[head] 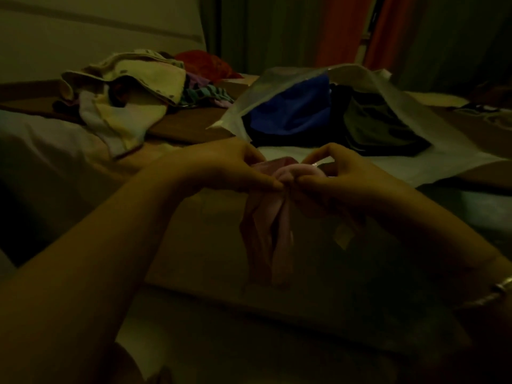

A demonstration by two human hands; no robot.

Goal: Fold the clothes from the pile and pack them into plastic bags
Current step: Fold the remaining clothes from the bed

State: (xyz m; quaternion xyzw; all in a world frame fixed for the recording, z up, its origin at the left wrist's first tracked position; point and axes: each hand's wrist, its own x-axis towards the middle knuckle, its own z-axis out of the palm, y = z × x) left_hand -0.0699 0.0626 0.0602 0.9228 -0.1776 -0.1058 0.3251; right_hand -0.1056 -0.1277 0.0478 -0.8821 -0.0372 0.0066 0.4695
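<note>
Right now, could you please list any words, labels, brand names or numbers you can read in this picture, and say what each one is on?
None can be read.
The pink garment held by the left hand and right hand shows no print.
The plastic bag bears no legible text.
The patterned cloth carries only blurred marks.

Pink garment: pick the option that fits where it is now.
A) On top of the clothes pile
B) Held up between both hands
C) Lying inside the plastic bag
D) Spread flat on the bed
B: the left hand and right hand pinch the pink garment at its top, and it hangs below them, well short of the plastic bag and the pile.
</note>
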